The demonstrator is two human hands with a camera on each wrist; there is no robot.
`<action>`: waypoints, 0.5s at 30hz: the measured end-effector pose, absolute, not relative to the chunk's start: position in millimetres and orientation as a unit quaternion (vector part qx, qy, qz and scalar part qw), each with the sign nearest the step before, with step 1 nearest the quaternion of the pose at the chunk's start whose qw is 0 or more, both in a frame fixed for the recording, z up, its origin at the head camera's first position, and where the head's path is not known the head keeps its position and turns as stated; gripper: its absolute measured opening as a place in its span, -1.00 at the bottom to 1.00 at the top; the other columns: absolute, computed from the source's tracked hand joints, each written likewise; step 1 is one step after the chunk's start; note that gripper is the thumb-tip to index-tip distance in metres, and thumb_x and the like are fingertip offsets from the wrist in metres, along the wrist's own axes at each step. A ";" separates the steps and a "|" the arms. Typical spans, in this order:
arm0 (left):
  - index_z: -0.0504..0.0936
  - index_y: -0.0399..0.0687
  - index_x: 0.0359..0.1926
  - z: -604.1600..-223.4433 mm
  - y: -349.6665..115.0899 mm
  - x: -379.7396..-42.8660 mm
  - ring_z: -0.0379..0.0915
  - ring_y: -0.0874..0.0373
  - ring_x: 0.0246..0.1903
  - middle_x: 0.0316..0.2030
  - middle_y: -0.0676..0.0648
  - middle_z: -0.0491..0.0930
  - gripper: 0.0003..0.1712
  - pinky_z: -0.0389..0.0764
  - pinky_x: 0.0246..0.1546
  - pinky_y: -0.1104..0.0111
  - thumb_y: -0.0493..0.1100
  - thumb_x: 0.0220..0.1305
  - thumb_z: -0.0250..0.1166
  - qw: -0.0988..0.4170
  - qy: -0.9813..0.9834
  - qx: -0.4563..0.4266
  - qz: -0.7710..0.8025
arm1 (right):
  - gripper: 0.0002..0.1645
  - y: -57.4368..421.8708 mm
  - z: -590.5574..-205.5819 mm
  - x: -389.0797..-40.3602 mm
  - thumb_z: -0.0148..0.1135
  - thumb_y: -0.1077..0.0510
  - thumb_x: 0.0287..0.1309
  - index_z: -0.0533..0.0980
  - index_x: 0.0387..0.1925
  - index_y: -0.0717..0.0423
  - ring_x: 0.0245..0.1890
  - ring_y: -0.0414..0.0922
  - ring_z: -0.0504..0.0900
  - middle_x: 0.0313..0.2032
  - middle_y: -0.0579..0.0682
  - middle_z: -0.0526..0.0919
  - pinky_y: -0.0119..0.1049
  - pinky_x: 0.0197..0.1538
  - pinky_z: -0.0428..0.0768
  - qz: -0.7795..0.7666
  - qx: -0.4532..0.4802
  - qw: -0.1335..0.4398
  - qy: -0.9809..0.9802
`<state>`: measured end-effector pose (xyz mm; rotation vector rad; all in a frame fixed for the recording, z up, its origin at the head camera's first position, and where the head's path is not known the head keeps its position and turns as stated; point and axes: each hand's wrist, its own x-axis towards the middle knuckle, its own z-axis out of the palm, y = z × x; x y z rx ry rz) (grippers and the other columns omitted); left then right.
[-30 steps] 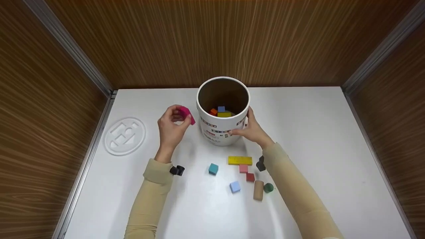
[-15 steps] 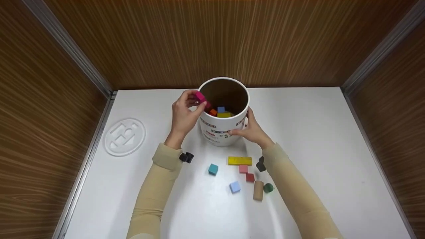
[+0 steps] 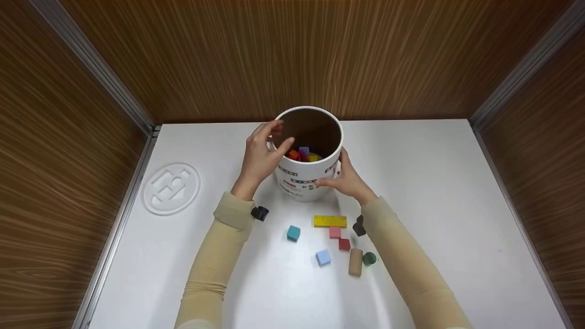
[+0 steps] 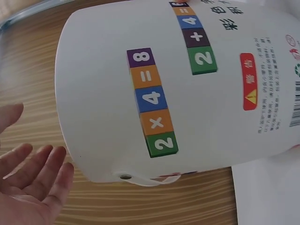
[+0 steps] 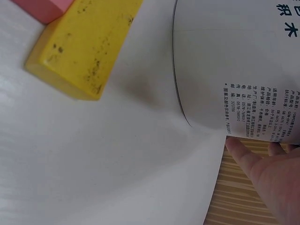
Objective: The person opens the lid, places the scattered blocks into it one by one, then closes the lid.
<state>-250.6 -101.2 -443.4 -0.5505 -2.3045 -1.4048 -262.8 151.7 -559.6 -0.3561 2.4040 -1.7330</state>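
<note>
A white bucket (image 3: 299, 189) printed with coloured number blocks stands near the back of the table. My left hand (image 3: 263, 155) is over its left rim, fingers spread and holding nothing; the left wrist view shows the fingers (image 4: 35, 176) apart beside the bucket's mouth. Inside lie a magenta block (image 3: 303, 156), an orange block (image 3: 293, 155), a blue block (image 3: 304, 150) and a yellow block (image 3: 313, 157), partly hidden by the rim. My right hand (image 3: 348, 180) holds the bucket's right side, thumb across the front and the other fingers mostly hidden behind.
In front of the bucket lie a yellow bar (image 3: 330, 221), pink cube (image 3: 335, 232), red cube (image 3: 344, 244), teal cube (image 3: 293, 233), light blue cube (image 3: 323, 257), wooden cylinder (image 3: 355, 262) and green round block (image 3: 369, 258). A white disc with cut-outs (image 3: 148, 189) lies left. Wood-grain walls enclose the table.
My left hand has moved right and away from me to the bucket's rim and let go of the magenta block, which now lies inside. The right hand has stayed on the bucket.
</note>
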 end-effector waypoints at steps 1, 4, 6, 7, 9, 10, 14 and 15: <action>0.56 -0.27 0.11 -444.8 -102.5 -247.7 0.55 0.01 -0.12 -0.08 -0.21 0.59 -0.51 0.63 -0.09 0.24 -0.11 0.25 0.40 0.189 -0.825 -0.202 -0.493 | 0.47 151.7 -559.5 -262.9 0.61 -0.08 -0.17 -0.25 0.53 -0.28 0.48 -0.03 -0.10 0.51 -0.08 -0.09 0.33 0.40 -0.10 -0.579 -0.117 0.078 0.803; 0.61 -0.21 0.02 -451.1 -106.8 -237.2 0.51 0.10 -0.24 -0.18 -0.14 0.59 -0.60 0.63 -0.20 0.28 -0.11 0.23 0.41 0.171 -0.837 -0.225 -0.468 | 0.47 151.4 -559.0 -262.7 0.62 -0.10 -0.18 -0.25 0.53 -0.29 0.48 -0.04 -0.09 0.51 -0.10 -0.08 0.31 0.40 -0.08 -0.576 -0.114 0.078 0.805; 0.63 -0.18 -0.03 -456.5 -109.4 -229.3 0.47 0.16 -0.28 -0.23 -0.09 0.59 -0.65 0.64 -0.24 0.29 -0.12 0.21 0.42 0.158 -0.844 -0.241 -0.451 | 0.47 151.1 -558.8 -262.5 0.62 -0.11 -0.18 -0.26 0.52 -0.30 0.48 -0.03 -0.09 0.51 -0.11 -0.09 0.31 0.40 -0.08 -0.575 -0.113 0.079 0.807; 0.64 -0.16 -0.05 -459.3 -110.4 -225.3 0.46 0.17 -0.30 -0.25 -0.07 0.59 -0.67 0.64 -0.26 0.29 -0.13 0.21 0.43 0.151 -0.847 -0.250 -0.443 | 0.47 151.1 -558.6 -262.4 0.62 -0.12 -0.18 -0.26 0.52 -0.31 0.48 -0.04 -0.08 0.51 -0.12 -0.08 0.31 0.40 -0.07 -0.574 -0.111 0.079 0.807; 0.64 -0.14 -0.06 -466.5 -112.0 -218.2 0.45 0.18 -0.32 -0.26 -0.06 0.59 -0.69 0.65 -0.28 0.29 -0.14 0.20 0.43 0.133 -0.852 -0.266 -0.432 | 0.48 151.0 -558.3 -262.3 0.62 -0.14 -0.19 -0.25 0.52 -0.33 0.48 -0.04 -0.08 0.51 -0.15 -0.09 0.30 0.40 -0.07 -0.574 -0.109 0.078 0.808; 0.64 -0.14 -0.06 -470.2 -112.5 -214.8 0.45 0.17 -0.32 -0.25 -0.07 0.60 -0.68 0.65 -0.28 0.28 -0.16 0.19 0.44 0.123 -0.853 -0.273 -0.427 | 0.48 151.1 -558.2 -262.3 0.62 -0.14 -0.20 -0.25 0.52 -0.33 0.48 -0.05 -0.08 0.51 -0.16 -0.09 0.30 0.40 -0.08 -0.574 -0.108 0.078 0.808; 0.62 -0.15 0.01 -488.5 -113.2 -203.5 0.47 0.13 -0.29 -0.21 -0.11 0.60 -0.62 0.65 -0.24 0.28 -0.16 0.18 0.45 0.050 -0.865 -0.285 -0.409 | 0.47 152.0 -558.3 -262.6 0.61 -0.14 -0.18 -0.26 0.52 -0.31 0.47 -0.03 -0.08 0.51 -0.16 -0.10 0.31 0.40 -0.11 -0.576 -0.108 0.079 0.806; 0.62 -0.15 0.03 -493.6 -112.9 -201.3 0.47 0.12 -0.27 -0.20 -0.10 0.60 -0.60 0.64 -0.22 0.27 -0.15 0.18 0.45 0.027 -0.870 -0.284 -0.402 | 0.47 152.2 -558.4 -262.6 0.61 -0.13 -0.18 -0.26 0.53 -0.30 0.47 -0.03 -0.08 0.51 -0.15 -0.10 0.31 0.40 -0.11 -0.577 -0.109 0.079 0.806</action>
